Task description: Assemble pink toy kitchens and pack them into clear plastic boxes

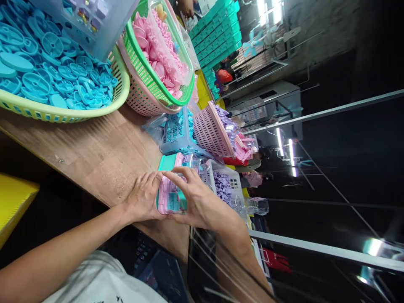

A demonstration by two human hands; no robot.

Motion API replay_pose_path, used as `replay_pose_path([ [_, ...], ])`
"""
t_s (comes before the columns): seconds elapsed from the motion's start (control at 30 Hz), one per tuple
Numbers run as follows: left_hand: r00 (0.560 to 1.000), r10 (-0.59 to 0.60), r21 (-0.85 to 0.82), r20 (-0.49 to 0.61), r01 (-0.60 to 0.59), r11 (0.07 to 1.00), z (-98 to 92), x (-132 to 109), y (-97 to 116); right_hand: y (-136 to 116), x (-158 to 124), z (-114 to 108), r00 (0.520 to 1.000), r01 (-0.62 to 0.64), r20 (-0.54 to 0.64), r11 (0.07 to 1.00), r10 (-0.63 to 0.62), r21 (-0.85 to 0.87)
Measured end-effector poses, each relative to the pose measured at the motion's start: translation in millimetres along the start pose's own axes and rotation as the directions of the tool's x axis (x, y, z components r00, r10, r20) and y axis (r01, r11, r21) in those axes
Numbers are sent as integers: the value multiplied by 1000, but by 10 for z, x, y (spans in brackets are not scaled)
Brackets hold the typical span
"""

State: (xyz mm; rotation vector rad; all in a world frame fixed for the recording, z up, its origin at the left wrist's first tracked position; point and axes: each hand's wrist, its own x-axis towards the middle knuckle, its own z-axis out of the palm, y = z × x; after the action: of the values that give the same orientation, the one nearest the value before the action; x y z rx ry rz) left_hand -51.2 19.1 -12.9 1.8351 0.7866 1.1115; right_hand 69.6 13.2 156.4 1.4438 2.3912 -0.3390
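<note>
Both of my hands are around a small plastic box [163, 196] with a pink frame, a teal base and a see-through front, behind which teal and pink parts show. My left hand [144, 197] presses against the teal base side, its fingers close together. On the opposite side, my right hand [200, 198] is curled over the see-through front, thumb at the near end and fingertips at the far end. A similar teal and pink box [169, 162] sits just beyond the held one on the wooden table [107, 168].
A yellow-green basket [63, 115] of blue parts and a green basket [164, 90] of pink parts stand on the table. Farther along are a blue crate [173, 145], a pink basket [210, 132] and a crate of purple pieces [222, 185]. Teal stacks [217, 33] and people are behind.
</note>
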Motion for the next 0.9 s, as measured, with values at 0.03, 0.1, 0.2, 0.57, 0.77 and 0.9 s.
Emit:
replay_pose_path([
  [0.03, 1000, 6, -8, -7, -6, 1000, 9, -3, -7, -30, 24, -26, 1000, -3, 5, 999, 3, -36],
  [0.1, 1000, 13, -18, -15, -13, 1000, 22, -11, -20, -82, 63, -61, 1000, -13, 8, 994, 14, -108],
  [0.2, 1000, 22, -11, -14, -22, 1000, 29, -21, -38, -116, 76, -71, 1000, -8, 6, 986, 9, -167],
  [0.57, 998, 50, 58, -24, -49, 997, 50, -6, -63, 70, -54, 63, 997, 28, -73, 999, -29, -17],
  [0.77, 997, 64, 71, 34, -67, 995, 14, 2, -89, 251, -132, 273, 989, 55, -142, 985, -31, 165],
  [0.9, 996, 53, 58, 76, -58, 997, -56, 43, -55, 320, -158, 403, 975, 76, -222, 949, -7, 305],
])
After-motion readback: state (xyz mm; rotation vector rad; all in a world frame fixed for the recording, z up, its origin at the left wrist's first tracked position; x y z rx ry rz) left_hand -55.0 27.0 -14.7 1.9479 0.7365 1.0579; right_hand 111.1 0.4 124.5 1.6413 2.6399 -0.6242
